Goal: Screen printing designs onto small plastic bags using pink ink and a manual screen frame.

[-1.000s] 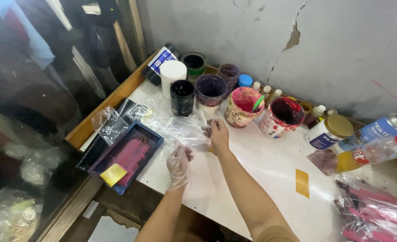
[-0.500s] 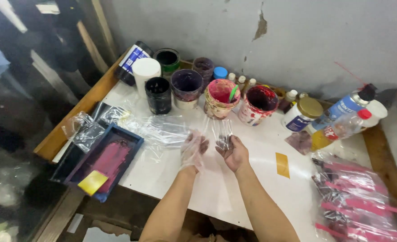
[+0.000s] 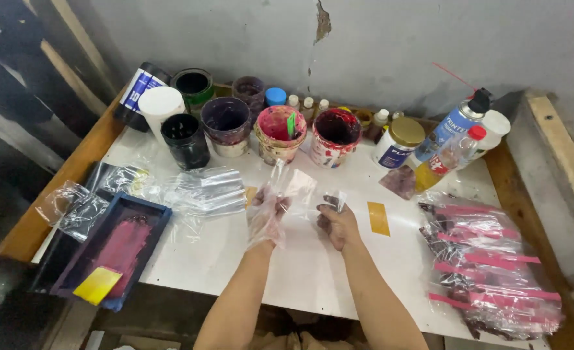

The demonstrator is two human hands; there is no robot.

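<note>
Holding clear plastic glove (image 3: 300, 188), left hand (image 3: 266, 214) gloved

Both forearms reach forward side by side from the bottom of the view, bare to the elbow and angling slightly toward each other, the hands close together but not touching. The left hand (image 3: 269, 212) wears a loose, clear plastic glove (image 3: 264, 223), its fingers curled and pinching a second clear glove (image 3: 298, 188) held up between the hands. The bare right hand (image 3: 339, 222), fingertips stained dark, is half closed with the thumb and fingers gripping that same thin plastic from the other side.
</note>
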